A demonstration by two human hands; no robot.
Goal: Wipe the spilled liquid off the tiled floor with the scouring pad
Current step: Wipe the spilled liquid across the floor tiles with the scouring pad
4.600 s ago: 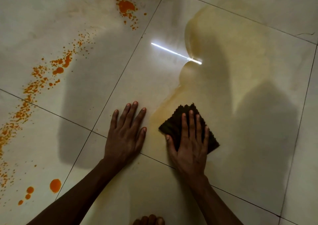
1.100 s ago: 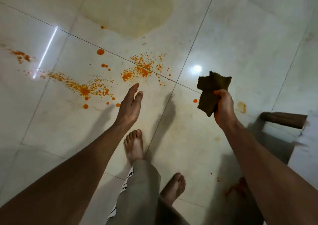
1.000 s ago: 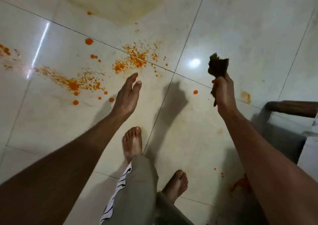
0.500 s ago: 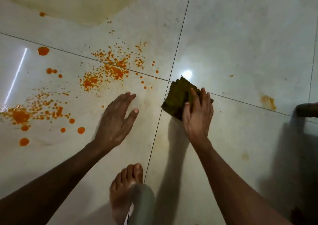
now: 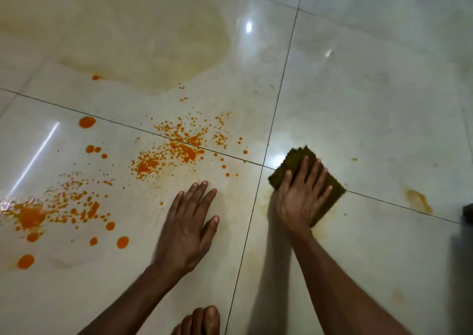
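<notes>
— What differs from half a second back?

— The view sits a little lower over the tiled floor (image 5: 371, 99); more of the pale yellowish puddle (image 5: 153, 40) shows at the far left, and the scouring pad (image 5: 289, 165) has slid slightly toward the person along the grout line. The left hand (image 5: 186, 229), which hovered then, is now planted flat.

— Where is there room to move?

— The tile beyond the pad, far and right, is bare and glossy. Left of the lengthwise grout line the orange splatter (image 5: 176, 150) spreads across two tiles, thickest toward the floor's left edge. A small yellow-brown smear (image 5: 418, 200) lies on the near right tile, and a dark object (image 5: 468, 213) cuts in at the right edge; what it is I cannot tell.

— And the pad against the hand?

— It lies on the floor just right of where four tiles meet, straddling the crosswise grout line. The right hand (image 5: 302, 199) presses on it, fingers spread and straight, palm covering its near half; the far corner pokes out past the fingertips. The left hand rests beside it across the lengthwise line, fingers straight, touching only tile. Bare toes (image 5: 202, 320) show at the near edge.
</notes>
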